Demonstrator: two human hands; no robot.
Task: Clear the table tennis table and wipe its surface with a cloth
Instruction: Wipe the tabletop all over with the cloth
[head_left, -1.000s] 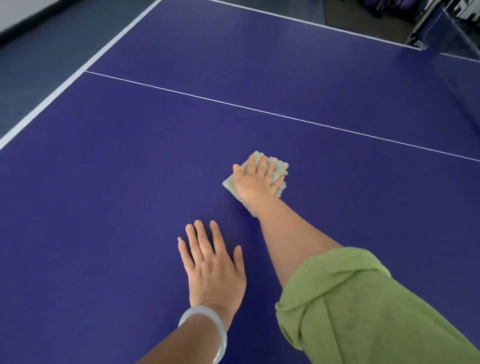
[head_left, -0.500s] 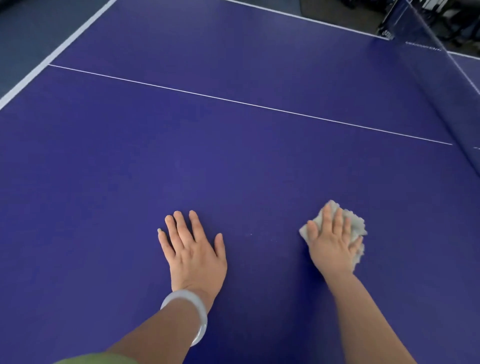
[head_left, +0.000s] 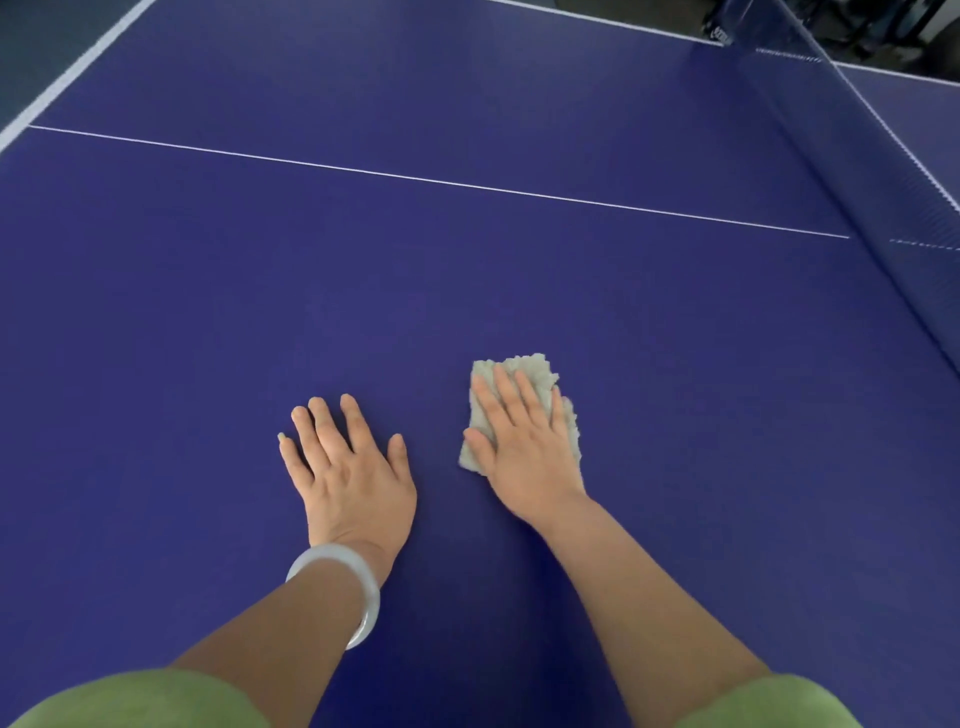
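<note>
A person leans over the blue table tennis desk, wiping its surface with a pale, nubby cloth. The right hand lies flat on top of the cloth, fingers straight and close together, palm pressing it to the desk; nothing is pinched or curled. The cloth, folded into a small pad, sits directly beneath that hand, showing past the fingertips and along both sides. Its long axis runs away from the person, roughly in line with the fingers, its far end pointing toward the white line across the desk. The left hand, a pale bangle at its wrist, rests palm down on bare surface just to the cloth's left, fingers spread, near it but not touching. The net stands well apart on the right. With the cloth already under the right hand, the next stroke looks to be a sideways sweep, broadside to the pad's length, while the left hand props the lean
</note>
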